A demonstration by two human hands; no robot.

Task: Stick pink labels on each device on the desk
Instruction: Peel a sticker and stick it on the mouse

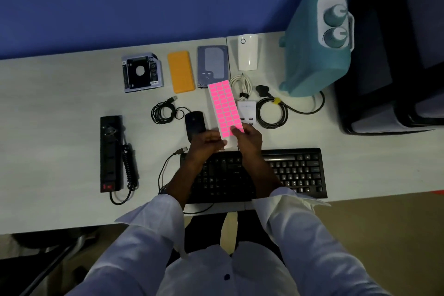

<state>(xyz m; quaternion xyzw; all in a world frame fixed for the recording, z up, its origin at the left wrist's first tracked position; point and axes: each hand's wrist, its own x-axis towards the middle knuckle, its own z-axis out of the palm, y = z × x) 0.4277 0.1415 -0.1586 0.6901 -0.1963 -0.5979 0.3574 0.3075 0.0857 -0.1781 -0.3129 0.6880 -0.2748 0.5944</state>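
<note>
The pink label sheet [225, 109] is up over the middle of the desk, both hands pinching its bottom end: right hand [247, 138] grasping the lower right edge with the thumb on the stickers, left hand [206, 144] gripping the bare white backing. Looks like peeling one off; I'd lift a corner with a nail and keep the sheet steady. It's a long strip, three columns of bright pink rectangles. No pink on the mouse [195, 125] or keyboard [295, 170] yet.

Label sheet [225, 108] hides white hub [247, 113]; forearms cover keyboard [298, 170].
</note>
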